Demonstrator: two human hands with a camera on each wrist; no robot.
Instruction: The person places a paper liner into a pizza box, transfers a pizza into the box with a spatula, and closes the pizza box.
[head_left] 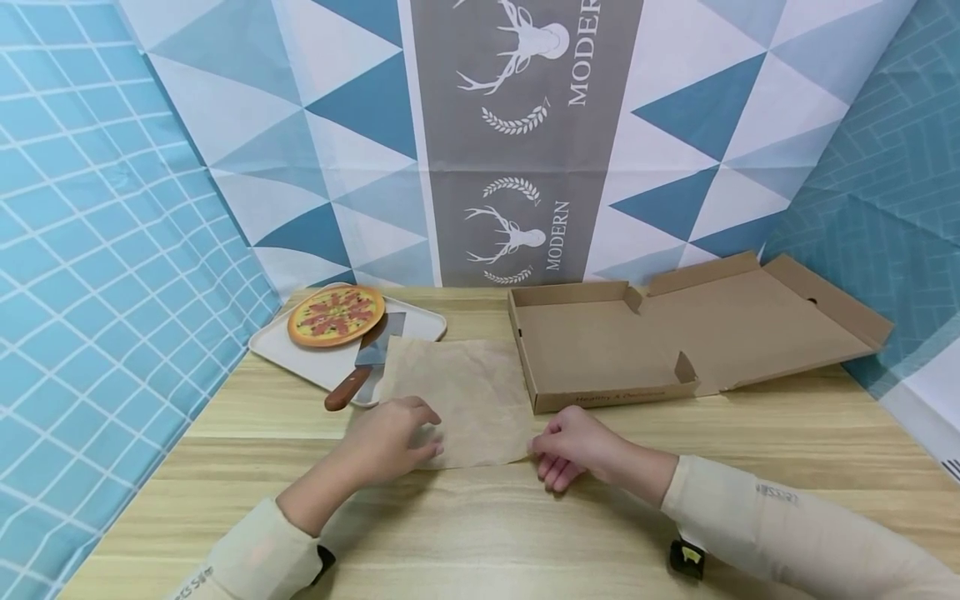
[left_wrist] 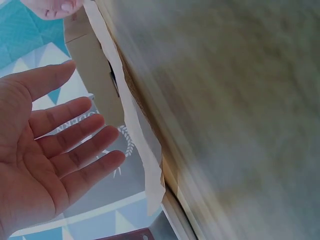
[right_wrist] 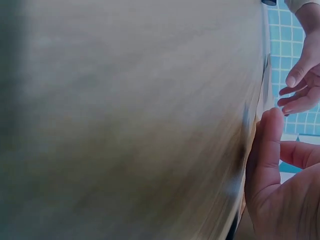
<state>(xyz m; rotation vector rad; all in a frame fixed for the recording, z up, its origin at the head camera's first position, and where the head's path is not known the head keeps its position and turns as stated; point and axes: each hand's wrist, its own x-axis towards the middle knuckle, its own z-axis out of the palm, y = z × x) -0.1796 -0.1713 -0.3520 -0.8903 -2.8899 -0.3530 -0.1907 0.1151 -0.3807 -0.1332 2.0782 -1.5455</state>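
A creased sheet of brown parchment paper (head_left: 465, 400) lies on the table, its far left corner over the tray's edge. My right hand (head_left: 573, 446) pinches the paper's near right corner between thumb and finger. Over the near left part of the paper is my left hand (head_left: 393, 437), and the left wrist view shows its fingers (left_wrist: 82, 150) spread and relaxed, holding nothing. Beside the paper, a pizza server (head_left: 381, 346) with a wooden handle rests on the white tray (head_left: 300, 358). A whole pizza (head_left: 337, 315) sits on that tray, partly over the server's blade.
To the right, a cardboard pizza box (head_left: 600, 342) stands with its lid (head_left: 772, 321) folded open away from me. Patterned cloth walls (head_left: 517, 150) enclose the wooden table (head_left: 480, 533) at the back and sides. Bare wood shows in front of the paper.
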